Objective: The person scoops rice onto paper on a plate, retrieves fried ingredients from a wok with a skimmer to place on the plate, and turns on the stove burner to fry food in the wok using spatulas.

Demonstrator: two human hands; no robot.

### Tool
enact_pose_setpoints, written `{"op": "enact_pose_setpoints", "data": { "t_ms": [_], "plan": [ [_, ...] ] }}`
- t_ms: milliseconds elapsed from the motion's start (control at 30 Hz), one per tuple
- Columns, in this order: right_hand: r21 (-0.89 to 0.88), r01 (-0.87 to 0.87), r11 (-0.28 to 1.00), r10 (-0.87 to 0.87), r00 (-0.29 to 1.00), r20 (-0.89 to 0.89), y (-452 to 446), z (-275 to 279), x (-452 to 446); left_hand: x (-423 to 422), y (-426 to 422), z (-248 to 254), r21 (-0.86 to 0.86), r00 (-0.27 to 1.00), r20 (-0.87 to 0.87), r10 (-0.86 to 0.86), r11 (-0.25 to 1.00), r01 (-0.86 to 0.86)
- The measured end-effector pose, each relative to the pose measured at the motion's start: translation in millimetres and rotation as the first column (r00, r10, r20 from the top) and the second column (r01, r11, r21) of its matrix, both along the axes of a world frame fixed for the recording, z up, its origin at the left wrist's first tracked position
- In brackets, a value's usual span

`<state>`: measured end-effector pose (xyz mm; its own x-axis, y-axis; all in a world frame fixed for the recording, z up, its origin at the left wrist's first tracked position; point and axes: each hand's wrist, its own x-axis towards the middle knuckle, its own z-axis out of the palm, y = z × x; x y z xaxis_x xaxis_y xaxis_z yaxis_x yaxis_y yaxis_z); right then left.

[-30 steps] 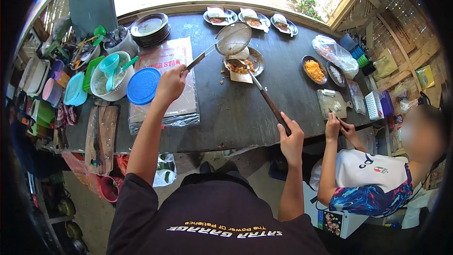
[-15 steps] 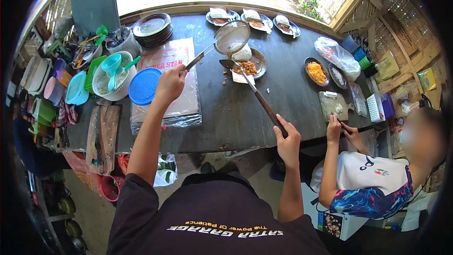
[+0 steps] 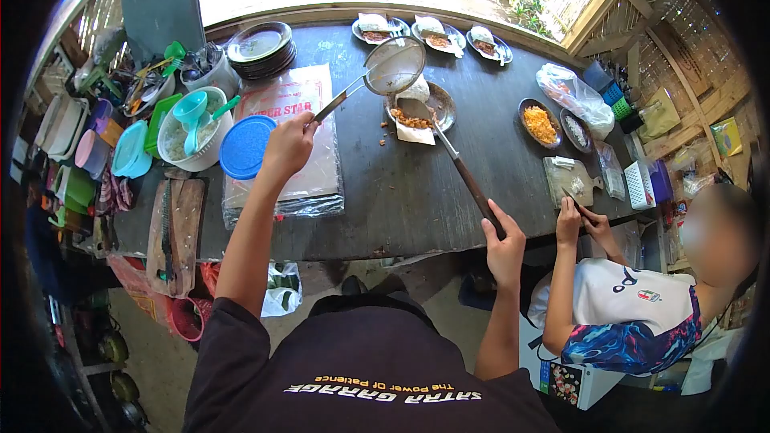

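Note:
My left hand [image 3: 290, 144] grips the handle of a round mesh strainer [image 3: 395, 66], which is held up over the back left edge of a plate [image 3: 446, 109]. On that plate are white rice [image 3: 415, 89], brown food pieces [image 3: 409, 119] and a piece of paper [image 3: 415, 134]. My right hand [image 3: 504, 242] is closed round the dark wooden handle of a long spatula [image 3: 472, 183]. The spatula's far end touches the right side of the brown food. A few brown crumbs lie on the table left of the plate.
Three filled plates [image 3: 439, 38] stand at the back edge. Stacked plates [image 3: 261, 44], wrapping paper [image 3: 293, 152], a blue lid [image 3: 247, 147] and a rice tub [image 3: 192, 130] are on the left. At right, a co-worker [image 3: 634, 297] holds a knife by a cutting board [image 3: 571, 180].
The spatula's end has moved from the left of the brown food to its right side. My right hand has shifted right and slightly nearer my body. The strainer has hardly moved.

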<state>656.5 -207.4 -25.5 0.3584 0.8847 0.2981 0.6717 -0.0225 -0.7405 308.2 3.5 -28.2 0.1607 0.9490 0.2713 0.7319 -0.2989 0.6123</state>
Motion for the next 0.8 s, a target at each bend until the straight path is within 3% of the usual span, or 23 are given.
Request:
{"op": "enact_pose_setpoints", "data": {
  "t_ms": [67, 167, 267, 367, 500, 800],
  "plan": [
    [-0.104, 0.017, 0.994, -0.016, 1.000, 0.011, -7, 7, 2, 0, -3, 1, -0.038, 1.000, -0.019, -0.012, 0.999, 0.012],
    [-0.091, 0.008, 0.996, -0.003, 0.998, 0.056, -4, 1, 2, 5, -6, 1, -0.081, 0.999, -0.031, -0.022, 0.997, 0.020],
    [-0.121, 0.033, 0.992, -0.035, 0.999, -0.013, -4, 6, 3, 7, -5, 1, -0.060, 0.999, -0.024, -0.025, 0.998, 0.023],
    [0.027, 0.065, 0.998, -0.064, 0.998, -0.022, -5, -4, 16, 7, -6, 3, -0.079, 1.000, -0.022, -0.013, 0.997, 0.011],
    [-0.046, 0.156, 0.987, -0.160, 0.983, -0.092, 4, -7, 23, 6, -6, -5, -0.041, 1.000, -0.010, 0.000, 0.999, 0.000],
    [-0.049, 0.106, 0.993, -0.109, 0.991, -0.078, 9, -24, 14, 6, -11, -4, -0.070, 1.000, 0.017, 0.026, 0.997, -0.025]
  ]
}}
